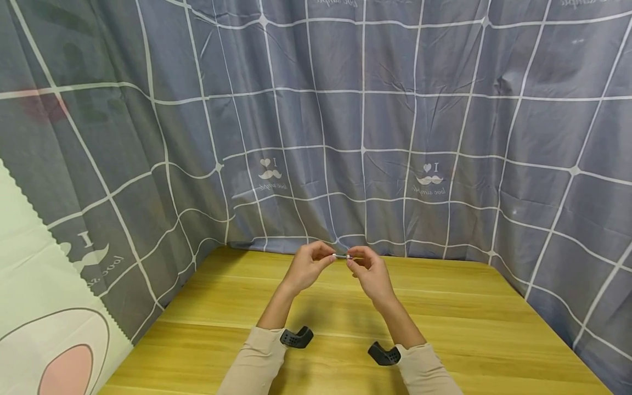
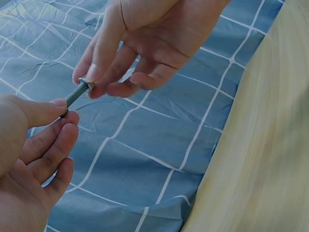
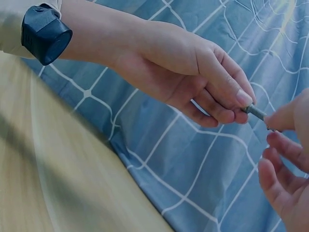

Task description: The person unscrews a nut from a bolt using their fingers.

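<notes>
A silver threaded bolt [image 2: 76, 95] spans the gap between the two hands, held in the air above the far part of the table. My left hand [image 1: 303, 269] pinches one end of it between thumb and fingertips, which partly hide that end. At the opposite end, thumb and index finger of my right hand [image 1: 372, 274] pinch a small metal nut [image 2: 87, 85] around the bolt. The right hand's other fingers are loosely bent. In the right wrist view, the bolt's shank [image 3: 256, 112] shows between the fingertips of both hands.
A wood-grain table [image 1: 444, 312] lies beneath the hands. Grey-blue curtain [image 1: 345, 120] with white grid lines hangs behind and at both sides. Black wrist devices [image 1: 297, 337] sit at both sleeve cuffs. A pale cloth [image 1: 29, 285] hangs at the left.
</notes>
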Demonstrator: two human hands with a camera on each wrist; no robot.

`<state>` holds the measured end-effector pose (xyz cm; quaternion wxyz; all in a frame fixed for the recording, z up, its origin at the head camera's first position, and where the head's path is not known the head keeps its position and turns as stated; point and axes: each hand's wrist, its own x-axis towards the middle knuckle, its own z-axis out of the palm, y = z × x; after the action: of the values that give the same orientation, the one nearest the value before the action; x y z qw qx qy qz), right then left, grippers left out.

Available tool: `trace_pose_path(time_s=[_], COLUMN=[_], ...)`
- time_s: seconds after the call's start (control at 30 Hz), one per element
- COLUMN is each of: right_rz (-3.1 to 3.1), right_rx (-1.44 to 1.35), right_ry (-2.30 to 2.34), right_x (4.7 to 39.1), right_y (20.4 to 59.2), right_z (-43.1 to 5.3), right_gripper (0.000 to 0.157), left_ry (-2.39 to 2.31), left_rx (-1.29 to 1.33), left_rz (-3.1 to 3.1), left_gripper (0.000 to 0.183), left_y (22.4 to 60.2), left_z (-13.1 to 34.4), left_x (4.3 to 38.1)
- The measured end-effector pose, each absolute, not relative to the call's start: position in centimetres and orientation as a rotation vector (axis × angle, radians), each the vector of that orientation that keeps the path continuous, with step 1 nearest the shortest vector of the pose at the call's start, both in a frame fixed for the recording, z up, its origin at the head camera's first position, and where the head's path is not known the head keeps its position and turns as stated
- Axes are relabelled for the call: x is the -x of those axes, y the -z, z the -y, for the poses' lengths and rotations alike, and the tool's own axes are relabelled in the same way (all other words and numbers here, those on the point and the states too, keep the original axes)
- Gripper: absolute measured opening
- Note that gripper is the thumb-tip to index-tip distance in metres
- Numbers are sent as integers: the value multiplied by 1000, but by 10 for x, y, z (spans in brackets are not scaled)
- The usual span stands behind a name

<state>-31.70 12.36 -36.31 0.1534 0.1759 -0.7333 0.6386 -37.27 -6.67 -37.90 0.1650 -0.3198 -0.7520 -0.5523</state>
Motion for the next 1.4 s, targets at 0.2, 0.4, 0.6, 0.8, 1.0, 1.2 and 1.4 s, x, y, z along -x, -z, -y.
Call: trace_pose_path(time_s=[0.2,0.4,0.6,0.8,1.0,1.2,1.4], right_rz=[2113,2072,2071,2071,2077,2061,2072], right_rx=[-464,-500,-494,-492,-454,-505,-495], right_ry=[-1822,-1827,-1828,-1818,-1824,-1794,-1813], right_x=[317,340,346,346,345,345,345], right_y=[363,386,391,390,390,391,390], right_z=[-123,-128,-128,-128,-128,-128,-127], right_gripper=[19,20,20,18,22,16,25], left_ry=[1554,1566,1550,1553,1544,1553,1545], left_rx=[916,922,918,918,913,921,919], left_rz=[2145,2139,2147,2146,2153,2146,2155], left_gripper=[9,10,11,9,9,8,8], left_y=[367,351,351,351,351,352,351], left_z=[66,65,66,66,66,66,66], left_x=[358,337,338,338,338,339,338])
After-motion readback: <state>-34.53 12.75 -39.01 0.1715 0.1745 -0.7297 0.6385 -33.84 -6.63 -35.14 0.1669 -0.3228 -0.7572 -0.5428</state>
